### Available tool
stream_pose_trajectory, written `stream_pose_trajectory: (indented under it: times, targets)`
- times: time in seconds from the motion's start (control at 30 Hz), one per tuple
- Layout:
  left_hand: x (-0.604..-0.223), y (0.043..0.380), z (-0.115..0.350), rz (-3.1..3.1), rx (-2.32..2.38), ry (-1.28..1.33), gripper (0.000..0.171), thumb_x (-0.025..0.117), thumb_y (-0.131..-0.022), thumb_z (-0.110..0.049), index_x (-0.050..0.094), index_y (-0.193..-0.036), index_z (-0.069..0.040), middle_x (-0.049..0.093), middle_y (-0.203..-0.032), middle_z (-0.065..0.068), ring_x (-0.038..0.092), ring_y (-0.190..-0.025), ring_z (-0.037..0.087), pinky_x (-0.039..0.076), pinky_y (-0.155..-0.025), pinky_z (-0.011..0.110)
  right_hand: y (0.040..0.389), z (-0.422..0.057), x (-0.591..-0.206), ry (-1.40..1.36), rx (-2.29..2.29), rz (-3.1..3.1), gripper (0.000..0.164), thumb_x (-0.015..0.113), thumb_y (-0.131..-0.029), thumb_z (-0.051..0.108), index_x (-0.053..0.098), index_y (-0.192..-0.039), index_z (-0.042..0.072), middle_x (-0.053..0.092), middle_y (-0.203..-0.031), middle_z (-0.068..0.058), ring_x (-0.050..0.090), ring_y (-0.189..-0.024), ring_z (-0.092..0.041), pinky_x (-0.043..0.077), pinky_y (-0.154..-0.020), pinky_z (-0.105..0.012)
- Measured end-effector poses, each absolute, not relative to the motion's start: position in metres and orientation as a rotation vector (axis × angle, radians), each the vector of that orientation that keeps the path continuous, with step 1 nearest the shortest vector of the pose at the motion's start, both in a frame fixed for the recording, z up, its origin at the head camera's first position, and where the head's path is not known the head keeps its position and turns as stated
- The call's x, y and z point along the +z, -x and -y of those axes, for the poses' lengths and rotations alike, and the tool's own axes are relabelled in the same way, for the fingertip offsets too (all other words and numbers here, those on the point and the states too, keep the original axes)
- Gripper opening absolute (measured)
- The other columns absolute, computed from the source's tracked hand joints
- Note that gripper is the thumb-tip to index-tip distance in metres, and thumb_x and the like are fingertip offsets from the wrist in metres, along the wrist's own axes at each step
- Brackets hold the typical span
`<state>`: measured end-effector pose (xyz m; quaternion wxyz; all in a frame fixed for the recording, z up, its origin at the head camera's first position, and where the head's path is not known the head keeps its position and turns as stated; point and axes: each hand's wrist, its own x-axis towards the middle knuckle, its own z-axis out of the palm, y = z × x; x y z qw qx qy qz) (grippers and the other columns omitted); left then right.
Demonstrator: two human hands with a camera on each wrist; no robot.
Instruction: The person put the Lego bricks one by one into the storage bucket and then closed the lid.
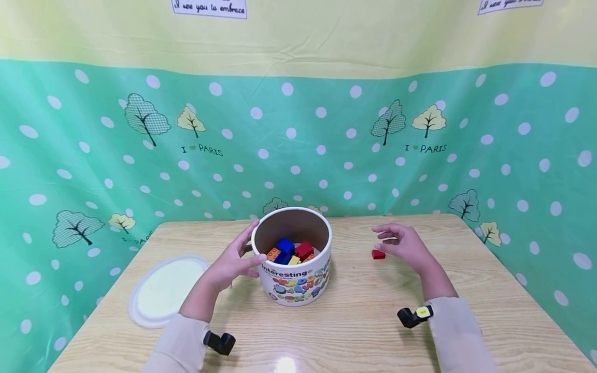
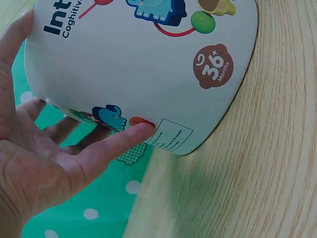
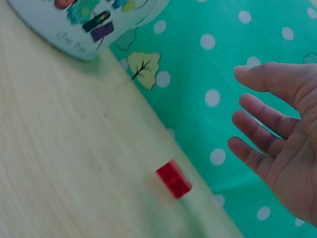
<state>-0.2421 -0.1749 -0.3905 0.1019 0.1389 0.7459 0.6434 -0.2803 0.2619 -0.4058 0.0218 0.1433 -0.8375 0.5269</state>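
A white printed bucket (image 1: pixel 295 282) stands upright on the table, with several orange, blue, red and yellow toy bricks (image 1: pixel 291 251) inside. My left hand (image 1: pixel 231 261) holds its left side, thumb at the rim and fingers spread around the outer wall. In the left wrist view, that hand (image 2: pixel 47 153) touches the bucket's printed wall (image 2: pixel 124 64); some fingertips are hidden behind it. To the right, a small red toy brick (image 1: pixel 378 254) lies on the table. Just above it hovers my right hand (image 1: pixel 402 246), fingers loosely bent and holding nothing. The right wrist view shows the brick (image 3: pixel 174 179) apart from the fingers.
On the left of the wooden table (image 1: pixel 354 321) lies a round white lid (image 1: pixel 170 290). A green and yellow printed curtain (image 1: pixel 298 129) hangs behind the table and along its sides. Each wrist wears a small black camera.
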Motion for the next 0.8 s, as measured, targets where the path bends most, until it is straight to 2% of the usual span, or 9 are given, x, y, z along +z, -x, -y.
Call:
stream_pose_trajectory:
  times: [0.3,0.5,0.6,0.8]
  targets:
    - [-0.392,0.244,0.176,-2.187,1.906,-0.442,0.092,0.074,-0.086,-0.026,0.016,-0.157,-0.032,0.017,-0.159,0.013,0.023,-0.139,0.047,0.056,-0.077,0.056,0.285,-0.274,-0.429,-0.334,1.639,2.65,0.045,0.074,-0.087,0.011,0.06,-0.129,0.002,0.052,-0.13,-0.026,0.055,-0.115,-0.041,0.052,-0.092,-0.041]
    - [-0.393,0.244,0.177,-2.198,1.901,-0.436,0.092,0.075,-0.086,-0.027,0.017,-0.157,-0.033,0.018,-0.16,0.012,0.024,-0.138,0.046,0.056,-0.076,0.055,0.292,-0.275,-0.444,-0.305,1.657,2.726,0.05,0.074,-0.085,0.007,0.057,-0.133,0.002,0.052,-0.13,-0.027,0.055,-0.115,-0.042,0.051,-0.093,-0.046]
    - [-0.393,0.243,0.177,-2.199,1.904,-0.436,0.092,0.076,-0.085,-0.029,0.017,-0.156,-0.033,0.019,-0.159,0.011,0.026,-0.138,0.045,0.056,-0.076,0.055,0.296,-0.275,-0.451,-0.331,1.614,2.753,0.05,0.074,-0.083,0.003,0.059,-0.131,0.002,0.054,-0.128,-0.027,0.054,-0.115,-0.041,0.051,-0.092,-0.044]
    - [-0.395,0.244,0.177,-2.188,1.913,-0.476,0.094,0.076,-0.085,-0.029,0.016,-0.157,-0.028,0.018,-0.159,0.014,0.026,-0.137,0.047,0.057,-0.074,0.054,0.302,-0.273,-0.456,-0.4,1.573,2.751,0.048,0.075,-0.08,-0.002,0.061,-0.127,-0.003,0.06,-0.122,-0.026,0.059,-0.105,-0.036,0.053,-0.082,-0.029]
